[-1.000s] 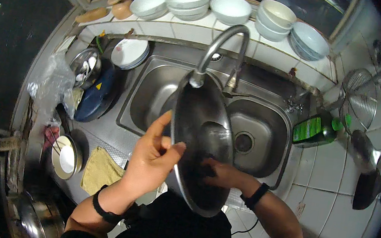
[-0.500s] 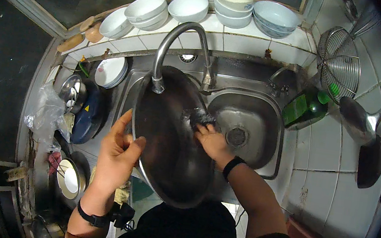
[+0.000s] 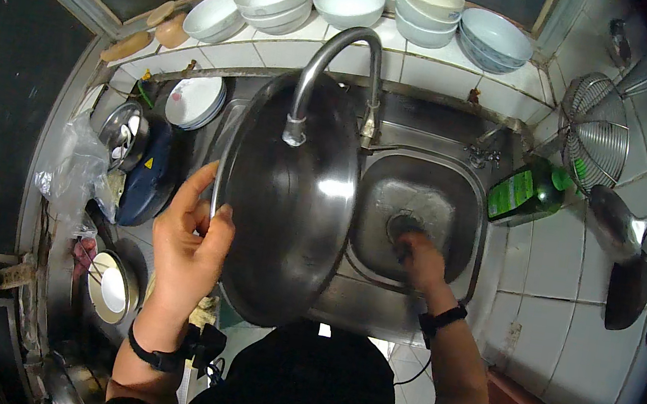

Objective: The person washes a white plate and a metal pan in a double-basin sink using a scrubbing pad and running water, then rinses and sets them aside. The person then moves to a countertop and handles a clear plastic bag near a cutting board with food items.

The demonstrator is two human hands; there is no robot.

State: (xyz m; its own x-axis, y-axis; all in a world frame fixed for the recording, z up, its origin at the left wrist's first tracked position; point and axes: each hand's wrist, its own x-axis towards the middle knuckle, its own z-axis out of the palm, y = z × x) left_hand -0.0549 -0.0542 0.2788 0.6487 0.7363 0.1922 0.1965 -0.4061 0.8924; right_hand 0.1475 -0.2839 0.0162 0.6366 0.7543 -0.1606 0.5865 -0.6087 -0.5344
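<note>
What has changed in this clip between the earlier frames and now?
The right hand has moved rightward, out of the dark pan to the right basin; blur hides whether it holds anything. The pan has shifted forward, further under the faucet. The left hand still grips the pan by its left edge; the bowls haven't moved.

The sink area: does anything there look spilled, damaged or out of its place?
Nothing looks clearly spilled or damaged. Only the large dark pan stands out a little, because it is tilted beneath the faucet instead of lying flat. But the left hand holds its rim, so the tilt does not look accidental.
</note>
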